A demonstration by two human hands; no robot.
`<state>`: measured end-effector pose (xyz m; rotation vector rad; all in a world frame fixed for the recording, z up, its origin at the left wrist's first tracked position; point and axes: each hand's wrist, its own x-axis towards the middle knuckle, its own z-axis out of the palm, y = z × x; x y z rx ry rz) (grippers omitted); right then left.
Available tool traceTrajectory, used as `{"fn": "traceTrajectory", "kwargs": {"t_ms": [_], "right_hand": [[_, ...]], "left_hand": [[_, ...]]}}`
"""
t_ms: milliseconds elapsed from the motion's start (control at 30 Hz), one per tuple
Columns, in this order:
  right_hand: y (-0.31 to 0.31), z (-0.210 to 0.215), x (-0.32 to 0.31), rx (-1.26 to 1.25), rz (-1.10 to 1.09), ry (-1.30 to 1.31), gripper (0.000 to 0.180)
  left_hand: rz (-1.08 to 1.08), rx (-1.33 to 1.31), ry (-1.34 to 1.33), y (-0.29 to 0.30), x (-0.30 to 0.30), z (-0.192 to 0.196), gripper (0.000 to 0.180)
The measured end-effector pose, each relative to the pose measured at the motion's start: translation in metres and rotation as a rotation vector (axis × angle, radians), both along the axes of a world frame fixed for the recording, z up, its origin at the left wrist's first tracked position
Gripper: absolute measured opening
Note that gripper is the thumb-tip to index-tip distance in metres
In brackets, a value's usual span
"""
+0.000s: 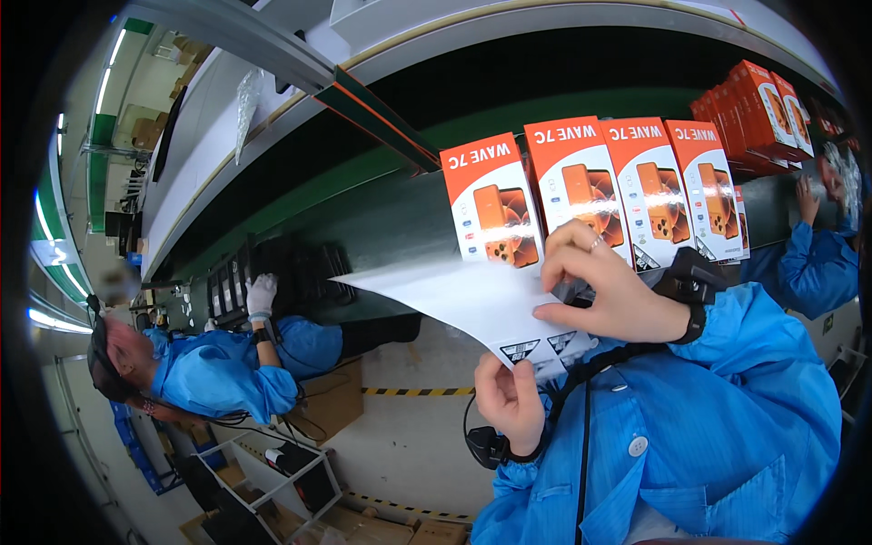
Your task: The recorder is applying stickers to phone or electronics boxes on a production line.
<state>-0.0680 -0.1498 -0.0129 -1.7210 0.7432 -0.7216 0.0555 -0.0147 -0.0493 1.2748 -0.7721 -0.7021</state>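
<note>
We've got left hand (510, 400) pinching lower edge of white label sheet (472, 296); right hand (604, 280) curled at sheet, pinch can't tell. Sheet beside orange-white boxes (581, 186).

leftmost orange-white box (486, 195): base behind white sheet (454, 289) | right co-worker (822, 272): rim-cut

Your left hand (510, 404) is at the lower edge of the white sheet (463, 295), thumb and index finger pinching it. Your right hand (613, 283) is at the sheet's right side, its back exposed, fingers bent, thumb spaced from them; grip unconfirmed. Your right forearm (740, 318) lies right of the sheet; your left forearm (520, 476) lies below it.
</note>
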Motion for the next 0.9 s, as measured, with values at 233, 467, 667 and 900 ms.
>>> {"fn": "traceTrajectory", "kwargs": {"t_ms": [233, 467, 667, 900], "right_hand": [[0.027, -0.002, 0.027, -0.324, 0.139, -0.064, 0.018], [0.026, 0.004, 0.043, -0.076, 0.281, -0.045, 0.017], [0.019, 0.011, 0.054, 0.02, 0.297, 0.053, 0.015], [0.011, 0.005, 0.066, -0.09, 0.276, 0.131, 0.013]], "left_hand": [[0.043, -0.084, 0.084, 0.003, 0.016, -0.001, 0.013], [0.05, 0.025, 0.034, 0.016, 0.038, -0.008, 0.013], [0.009, 0.038, -0.062, 0.014, 0.053, -0.009, 0.014], [0.125, 0.376, -0.569, -0.002, 0.058, -0.004, 0.023]]}}
